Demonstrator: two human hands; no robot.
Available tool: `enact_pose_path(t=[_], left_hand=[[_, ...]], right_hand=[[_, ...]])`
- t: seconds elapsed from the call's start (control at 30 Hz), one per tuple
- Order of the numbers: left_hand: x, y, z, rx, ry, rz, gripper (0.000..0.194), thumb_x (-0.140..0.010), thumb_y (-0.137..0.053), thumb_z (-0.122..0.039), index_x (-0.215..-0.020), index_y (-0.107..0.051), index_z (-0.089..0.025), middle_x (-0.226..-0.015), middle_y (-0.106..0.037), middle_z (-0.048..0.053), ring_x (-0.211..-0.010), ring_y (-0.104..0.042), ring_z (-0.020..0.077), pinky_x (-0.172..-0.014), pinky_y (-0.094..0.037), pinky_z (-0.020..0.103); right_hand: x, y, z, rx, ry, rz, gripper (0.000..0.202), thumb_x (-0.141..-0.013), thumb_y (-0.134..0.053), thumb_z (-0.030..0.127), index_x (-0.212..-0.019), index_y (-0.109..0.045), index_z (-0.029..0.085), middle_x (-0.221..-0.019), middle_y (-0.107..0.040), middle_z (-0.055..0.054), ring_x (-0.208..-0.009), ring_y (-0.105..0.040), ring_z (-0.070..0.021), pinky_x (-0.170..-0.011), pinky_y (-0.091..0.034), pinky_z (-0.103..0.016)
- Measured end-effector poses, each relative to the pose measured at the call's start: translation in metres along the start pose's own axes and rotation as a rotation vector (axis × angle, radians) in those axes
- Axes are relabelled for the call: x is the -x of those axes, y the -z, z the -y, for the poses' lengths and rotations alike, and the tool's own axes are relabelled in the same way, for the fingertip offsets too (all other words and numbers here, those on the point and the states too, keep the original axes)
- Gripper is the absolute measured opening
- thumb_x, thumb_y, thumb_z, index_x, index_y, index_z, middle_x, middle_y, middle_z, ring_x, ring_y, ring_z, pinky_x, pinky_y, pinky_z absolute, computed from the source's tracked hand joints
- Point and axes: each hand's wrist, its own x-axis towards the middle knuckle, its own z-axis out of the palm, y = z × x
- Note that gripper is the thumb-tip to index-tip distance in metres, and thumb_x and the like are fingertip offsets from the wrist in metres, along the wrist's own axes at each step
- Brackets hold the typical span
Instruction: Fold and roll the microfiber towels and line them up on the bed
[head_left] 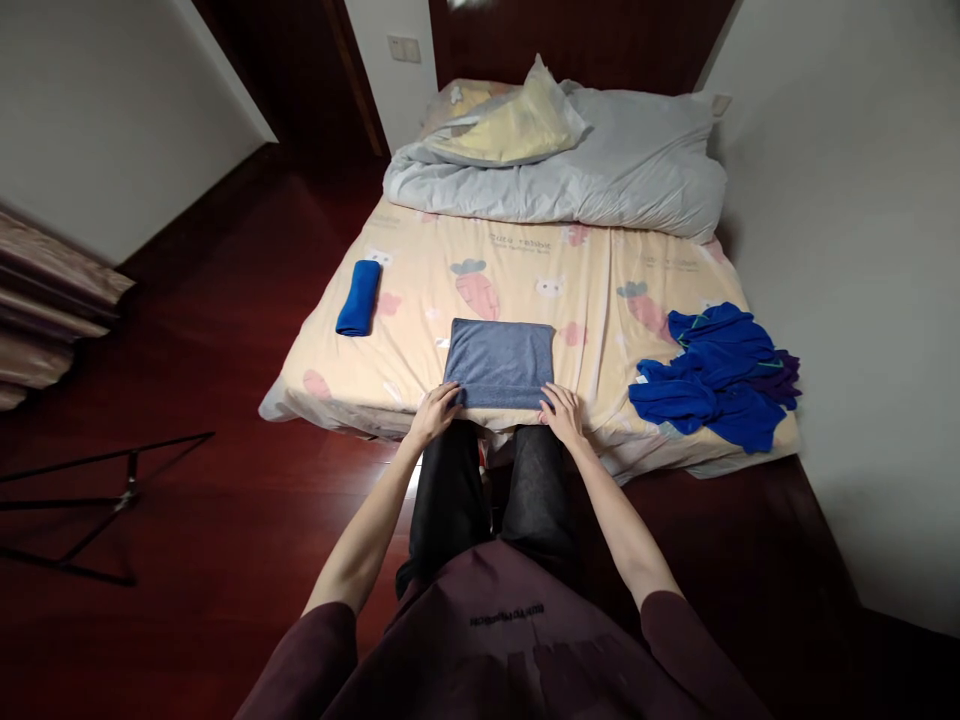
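A grey-blue towel (501, 350) lies flat near the front edge of the bed, with a narrow strip along its near side folded over. My left hand (436, 411) grips the towel's near left corner, fingers curled on the folded strip. At the near right corner, my right hand (563, 411) pinches the same strip. Off to the left rests a bright blue cloth roll (358, 298), apart from both hands. A crumpled heap of blue cloths (716, 375) sits at the right side of the bed, with a dark purple piece (776, 378) at its edge.
The bed's sheet (420, 360) is pale orange with carrot prints. Toward the headboard lie a bunched grey quilt (637, 150) and a yellow pillow (517, 125) in a translucent cover. Black tripod legs (124, 500) stand on the floor at left, below a curtain (52, 300).
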Motion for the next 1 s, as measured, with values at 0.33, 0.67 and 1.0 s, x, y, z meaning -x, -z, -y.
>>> enact_pose_path(t=[0.33, 0.67, 1.0], left_hand=[[-0.01, -0.009, 0.018, 0.046, 0.12, -0.025, 0.068, -0.065, -0.054, -0.009, -0.13, -0.07, -0.019, -0.138, -0.068, 0.014, -0.135, -0.06, 0.0336, -0.123, -0.041, 0.051], [-0.015, -0.006, 0.041, 0.508, 0.328, -0.114, 0.041, -0.082, -0.062, -0.037, -0.116, -0.072, -0.015, -0.129, -0.073, 0.016, -0.124, -0.067, 0.0289, -0.113, -0.05, 0.046], [-0.011, -0.019, 0.044, 0.504, 0.314, -0.273, 0.038, -0.083, -0.073, -0.046, -0.106, -0.076, -0.016, -0.108, -0.077, 0.012, -0.1, -0.07, 0.025, -0.09, -0.057, 0.037]], right_hand=[[-0.007, -0.004, -0.029, -0.03, -0.076, 0.004, 0.055, -0.073, -0.065, 0.014, -0.126, -0.075, 0.024, -0.134, -0.072, -0.008, -0.131, -0.063, -0.0276, -0.121, -0.042, -0.051], [-0.02, -0.016, -0.053, -0.476, -0.22, -0.124, 0.044, -0.068, -0.06, 0.021, -0.107, -0.08, 0.017, -0.117, -0.079, -0.012, -0.118, -0.071, -0.0286, -0.116, -0.048, -0.051], [-0.02, -0.011, -0.046, -0.391, -0.256, -0.115, 0.031, -0.074, -0.067, 0.029, -0.099, -0.082, 0.019, -0.11, -0.079, -0.011, -0.109, -0.072, -0.0278, -0.104, -0.055, -0.043]])
